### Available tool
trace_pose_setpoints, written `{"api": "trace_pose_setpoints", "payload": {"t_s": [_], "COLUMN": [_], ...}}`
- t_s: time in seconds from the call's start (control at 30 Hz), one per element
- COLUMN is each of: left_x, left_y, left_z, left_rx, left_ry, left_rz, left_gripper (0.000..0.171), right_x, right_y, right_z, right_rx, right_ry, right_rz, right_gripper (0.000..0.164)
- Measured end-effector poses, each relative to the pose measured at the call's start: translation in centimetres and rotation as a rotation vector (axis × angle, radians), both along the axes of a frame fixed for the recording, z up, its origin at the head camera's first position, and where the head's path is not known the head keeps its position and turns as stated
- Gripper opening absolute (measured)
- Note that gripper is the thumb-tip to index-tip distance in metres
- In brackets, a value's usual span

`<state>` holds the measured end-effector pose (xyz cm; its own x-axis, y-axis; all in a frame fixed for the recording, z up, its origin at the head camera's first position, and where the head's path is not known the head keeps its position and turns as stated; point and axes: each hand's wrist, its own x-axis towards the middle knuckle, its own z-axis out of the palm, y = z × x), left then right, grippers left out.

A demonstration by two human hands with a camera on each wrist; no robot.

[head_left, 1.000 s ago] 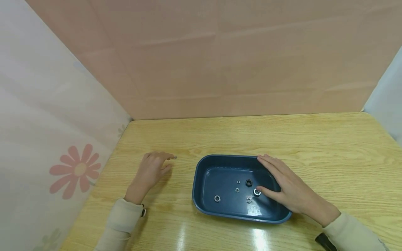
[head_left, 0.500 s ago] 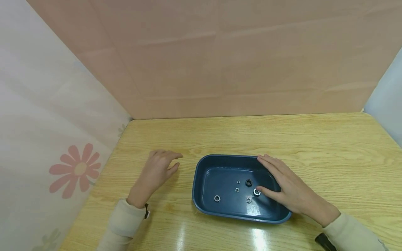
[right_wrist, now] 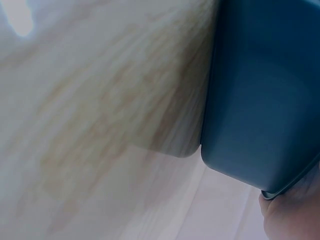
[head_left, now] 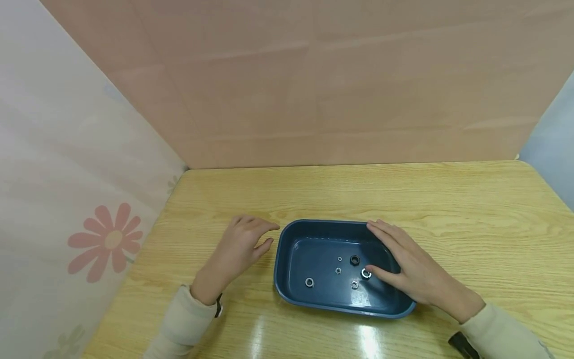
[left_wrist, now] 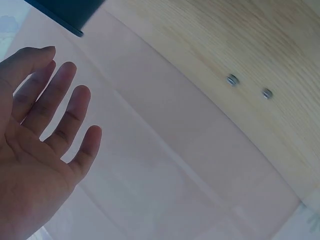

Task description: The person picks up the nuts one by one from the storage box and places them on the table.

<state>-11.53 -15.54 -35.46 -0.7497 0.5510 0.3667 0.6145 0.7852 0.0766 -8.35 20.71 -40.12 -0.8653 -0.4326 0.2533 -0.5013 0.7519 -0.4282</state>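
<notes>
My left hand [head_left: 244, 244] hovers just left of the blue plastic tray [head_left: 320, 252], thumb and index finger apart with nothing visible between them. In the left wrist view its fingers [left_wrist: 60, 125] are loosely bent and the palm faces the camera. My right hand [head_left: 417, 269] rests over the tray's right end. Its fingertips lie at the far rim, and the thumb reaches inside above a shiny nut [head_left: 366, 273]. Several metal nuts of different sizes lie in the tray, including a dark nut [head_left: 355, 260] and a silver nut [head_left: 309, 282].
The left wrist view shows two small nuts, one nut [left_wrist: 232, 80] and another nut [left_wrist: 267, 93], on the wooden table [head_left: 484, 209]. From the head camera they cannot be seen. A pinkish backdrop [head_left: 336, 99] stands behind the table, and a flowered sheet [head_left: 112, 239] hangs at left.
My left hand has moved right, from beside a small nut on the table to the tray's left side. That nut is no longer visible in the head view. My right hand stays put.
</notes>
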Motion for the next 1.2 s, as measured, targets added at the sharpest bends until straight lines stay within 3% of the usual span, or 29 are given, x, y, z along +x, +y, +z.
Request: {"api": "trace_pose_setpoints", "payload": {"t_s": [0.33, 0.73, 1.2], "left_x": [0.7, 1.1, 1.4], "left_y": [2.2, 3.6, 4.9], "left_z": [0.3, -0.5, -1.4], "left_rx": [-0.041, -0.067, -0.154], "left_ry": [-0.091, -0.230, -0.283], "left_rz": [-0.088, -0.143, -0.177], "left_gripper": [0.031, 0.032, 0.032], "right_x": [0.1, 0.1, 0.1], "right_y": [0.0, 0.1, 0.0], "right_z": [0.2, 0.0, 0.0], "right_rx": [-0.014, -0.021, -0.017], "right_ry": [0.009, 0.045, 0.063], "right_rz": [0.011, 0.027, 0.034], "right_gripper": [0.083, 0.081, 0.081]}}
